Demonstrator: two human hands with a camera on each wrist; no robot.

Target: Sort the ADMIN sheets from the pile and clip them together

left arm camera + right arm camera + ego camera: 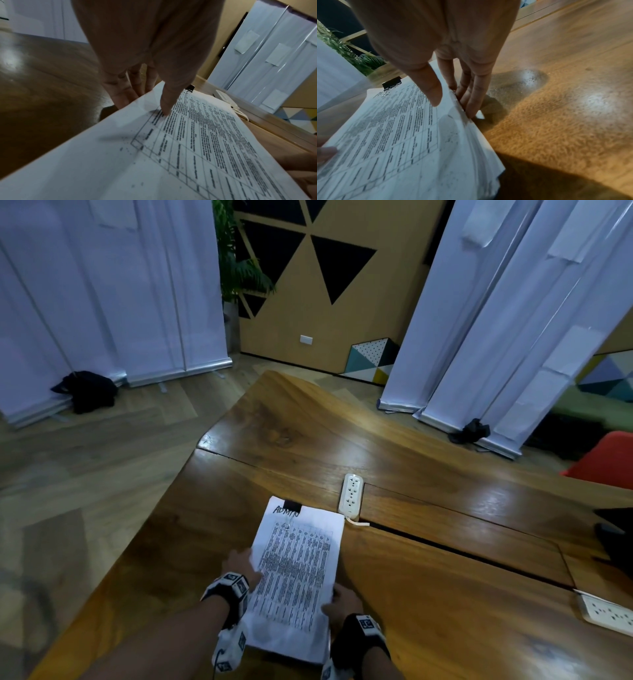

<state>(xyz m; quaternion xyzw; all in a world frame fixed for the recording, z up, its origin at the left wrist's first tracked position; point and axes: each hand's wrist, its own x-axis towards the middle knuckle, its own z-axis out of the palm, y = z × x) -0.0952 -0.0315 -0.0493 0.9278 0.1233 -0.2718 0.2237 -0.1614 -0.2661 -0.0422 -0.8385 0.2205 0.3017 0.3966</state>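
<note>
ADMIN sheets point(297, 573) lie as one stack near the left edge of the wooden tabletop point(445, 611), at the side closest to me, with the handwritten word ADMIN across the top page. I see a black binder clip point(291, 504) biting the stack's far left corner; it also shows in the right wrist view point(392, 82), beyond the printed table on the page.

My left hand point(241, 564) sits at the stack's left edge. In the left wrist view its thumb point(169, 100) presses down on the top page while the fingers point(120, 94) reach below the paper edge, so the hand pinches the sheets.

My right hand point(344, 601) is at the stack's right edge, toward its near end. From the right wrist I see the thumb point(430, 89) lying over the top page and the fingers point(473, 97) straight against the fanned side of the stack, their tips down at the wood. Whether they go under the sheets I cannot tell.

A white power strip point(351, 497) lies just beyond the stack's far right corner, close to it but apart. A second power strip point(608, 613) lies by the right edge of the tabletop.
</note>
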